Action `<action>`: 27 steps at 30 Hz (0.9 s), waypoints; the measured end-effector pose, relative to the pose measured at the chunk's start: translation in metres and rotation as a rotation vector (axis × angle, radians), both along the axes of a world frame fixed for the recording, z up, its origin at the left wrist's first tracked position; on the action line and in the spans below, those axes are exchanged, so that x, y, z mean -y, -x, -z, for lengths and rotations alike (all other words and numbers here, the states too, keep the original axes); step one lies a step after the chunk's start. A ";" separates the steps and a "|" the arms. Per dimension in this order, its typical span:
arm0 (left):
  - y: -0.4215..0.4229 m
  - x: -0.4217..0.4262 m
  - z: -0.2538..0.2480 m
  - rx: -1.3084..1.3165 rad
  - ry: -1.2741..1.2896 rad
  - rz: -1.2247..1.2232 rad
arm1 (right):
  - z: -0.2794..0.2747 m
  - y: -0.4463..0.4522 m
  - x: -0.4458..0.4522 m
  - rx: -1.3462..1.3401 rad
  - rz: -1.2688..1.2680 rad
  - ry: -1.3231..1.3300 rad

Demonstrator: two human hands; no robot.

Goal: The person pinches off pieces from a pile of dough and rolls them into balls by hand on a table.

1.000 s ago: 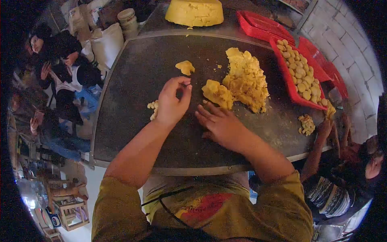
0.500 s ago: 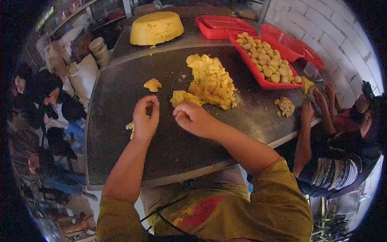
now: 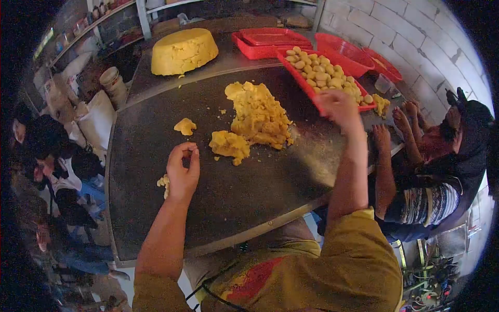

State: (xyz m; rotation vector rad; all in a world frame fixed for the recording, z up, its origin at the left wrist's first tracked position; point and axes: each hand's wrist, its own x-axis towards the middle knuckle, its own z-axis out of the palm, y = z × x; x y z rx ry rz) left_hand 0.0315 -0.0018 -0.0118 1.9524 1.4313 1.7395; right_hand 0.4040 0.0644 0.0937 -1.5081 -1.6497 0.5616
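Note:
My left hand (image 3: 184,171) is above the dark tabletop, its thumb and fingertips brought together; whatever they pinch is hidden. Beside its wrist lie small pale pieces (image 3: 163,183). My right hand (image 3: 339,109), blurred and with its fingers partly hidden, reaches the near edge of a red tray (image 3: 367,107) filled with yellow dough balls (image 3: 322,73). Between my hands, a crumbly yellow dough mass (image 3: 260,114) lies on the table, with a smaller dough lump (image 3: 230,145) at its near left. A small flat dough piece (image 3: 185,126) sits just beyond my left hand.
A big round yellow dough block (image 3: 184,52) stands at the back left. Stacked red trays (image 3: 273,42) and a red basket (image 3: 345,54) stand behind. At right, a co-worker's hands (image 3: 403,119) rest near the table edge. Other people (image 3: 67,156) sit at left.
My right hand has swung right and away from me, from beside the dough lump to the tray of balls. My left hand stays by the small pieces. The view has shifted slightly.

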 end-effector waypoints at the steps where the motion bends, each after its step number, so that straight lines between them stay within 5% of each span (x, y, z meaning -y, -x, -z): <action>1: -0.001 0.002 -0.003 -0.004 -0.008 0.006 | 0.008 -0.032 -0.012 0.099 0.152 -0.237; 2: -0.002 0.004 -0.004 -0.006 -0.015 0.009 | 0.016 -0.060 -0.023 0.199 0.300 -0.474; 4: -0.002 0.009 -0.009 -0.053 0.026 -0.001 | 0.015 -0.091 -0.030 0.417 0.782 -0.546; 6: -0.003 0.009 -0.011 -0.103 0.069 -0.023 | 0.064 -0.188 -0.090 0.889 0.700 -0.492; 7: -0.001 0.007 -0.008 -0.108 0.025 -0.034 | 0.070 -0.208 -0.099 0.883 0.678 -0.498; 8: 0.002 0.006 -0.009 -0.118 -0.018 -0.053 | 0.075 -0.218 -0.111 1.161 0.519 -0.252; 10: 0.004 0.008 -0.015 -0.105 0.053 -0.131 | 0.060 -0.173 -0.093 0.953 0.489 -0.139; 11: 0.008 0.008 -0.018 -0.083 0.117 -0.176 | 0.035 -0.127 -0.058 0.469 0.606 -0.249; 12: 0.015 0.006 -0.018 -0.086 0.119 -0.203 | 0.041 -0.108 -0.066 0.461 0.581 -0.252; 13: 0.021 0.003 -0.018 -0.259 0.103 -0.287 | 0.041 -0.083 -0.068 -0.127 0.299 -0.474; 15: 0.033 0.003 -0.021 -0.446 0.092 -0.386 | 0.038 -0.022 -0.053 -0.233 0.015 -0.563; 16: 0.037 0.006 -0.023 -0.545 0.279 -0.400 | 0.024 0.042 -0.016 0.252 0.026 -0.458; 17: 0.041 0.009 -0.026 -0.639 0.470 -0.417 | 0.034 0.079 -0.004 0.094 -0.339 -0.463; 18: 0.042 0.011 -0.029 -0.676 0.590 -0.419 | 0.021 0.117 0.023 0.400 -0.452 -0.132; 20: 0.044 0.009 -0.028 -0.707 0.779 -0.405 | 0.045 0.157 0.034 0.622 -0.652 -0.244; 24: 0.043 0.016 -0.037 -0.689 0.855 -0.466 | 0.083 0.179 0.033 0.608 -0.547 -0.257; 25: 0.045 0.017 -0.034 -0.673 0.849 -0.500 | 0.110 0.172 0.018 0.297 -0.595 -0.134; 27: 0.040 0.024 -0.040 -0.724 0.892 -0.518 | 0.101 0.184 0.026 0.213 -0.561 -0.053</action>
